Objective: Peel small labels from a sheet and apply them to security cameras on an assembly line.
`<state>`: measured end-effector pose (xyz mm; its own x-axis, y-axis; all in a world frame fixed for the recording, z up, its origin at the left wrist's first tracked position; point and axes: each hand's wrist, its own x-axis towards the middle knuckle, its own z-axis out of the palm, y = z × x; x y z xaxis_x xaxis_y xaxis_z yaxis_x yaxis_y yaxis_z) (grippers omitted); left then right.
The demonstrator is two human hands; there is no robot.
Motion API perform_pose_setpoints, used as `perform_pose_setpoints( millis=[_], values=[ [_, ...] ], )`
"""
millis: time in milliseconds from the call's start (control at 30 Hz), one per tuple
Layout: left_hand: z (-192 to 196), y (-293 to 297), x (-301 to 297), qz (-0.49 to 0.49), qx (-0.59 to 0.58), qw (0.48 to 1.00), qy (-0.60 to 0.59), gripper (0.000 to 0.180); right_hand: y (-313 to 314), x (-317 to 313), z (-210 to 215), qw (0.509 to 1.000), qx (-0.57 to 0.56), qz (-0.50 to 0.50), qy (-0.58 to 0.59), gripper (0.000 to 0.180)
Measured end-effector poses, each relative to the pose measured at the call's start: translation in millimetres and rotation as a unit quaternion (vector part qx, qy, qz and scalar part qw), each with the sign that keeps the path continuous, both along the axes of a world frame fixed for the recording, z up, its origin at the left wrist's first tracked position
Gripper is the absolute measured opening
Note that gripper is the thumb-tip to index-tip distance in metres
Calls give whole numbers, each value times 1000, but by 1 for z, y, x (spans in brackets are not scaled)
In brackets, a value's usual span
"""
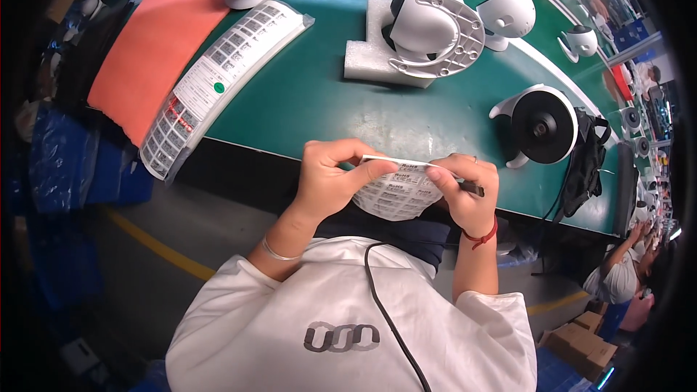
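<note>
Between both hands, near the front edge of the table, is a curved white sheet of printed labels [396, 199]. My left hand [332, 174] pinches its upper left edge between thumb and fingers. At the upper right edge, my right hand [468, 187] is closed on the sheet too. A thin dark tool [473, 189] shows beneath the right fingers; its kind is hard to make out. The sheet's top edge is folded toward me, and the rest hangs down in a bow.
A bagged stack of label sheets [221, 76] overlaps an orange sheet [156, 54] at left. A white camera-like device [428, 25] lies on white foam [367, 62]. Another, with a black round base [544, 125], lies at right beside a black bag [587, 156]. A person [617, 276] is far right.
</note>
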<state>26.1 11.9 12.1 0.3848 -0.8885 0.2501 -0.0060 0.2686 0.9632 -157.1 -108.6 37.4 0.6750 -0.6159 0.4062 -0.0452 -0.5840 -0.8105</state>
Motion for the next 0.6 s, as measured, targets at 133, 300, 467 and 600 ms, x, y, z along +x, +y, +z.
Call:
perform_pose_setpoints(
  millis=[133, 300, 467, 600],
  values=[
    [-1, -2, -3, -10, 14, 999, 41, 16, 0, 3, 2, 1000, 21, -21, -3, 4],
    [-4, -10, -4, 17, 26, 997, 66, 15, -5, 3, -11, 980, 140, -116, -77, 20],
    [-6, -19, -2, 27, 23, 997, 64, 14, -28, -17, -1, 975, -27, -221, -2, 34],
    [-9, -21, 0, 35, 28, 997, 65, 15, -15, -38, 22, 964, -22, -196, 181, 15]
  ],
)
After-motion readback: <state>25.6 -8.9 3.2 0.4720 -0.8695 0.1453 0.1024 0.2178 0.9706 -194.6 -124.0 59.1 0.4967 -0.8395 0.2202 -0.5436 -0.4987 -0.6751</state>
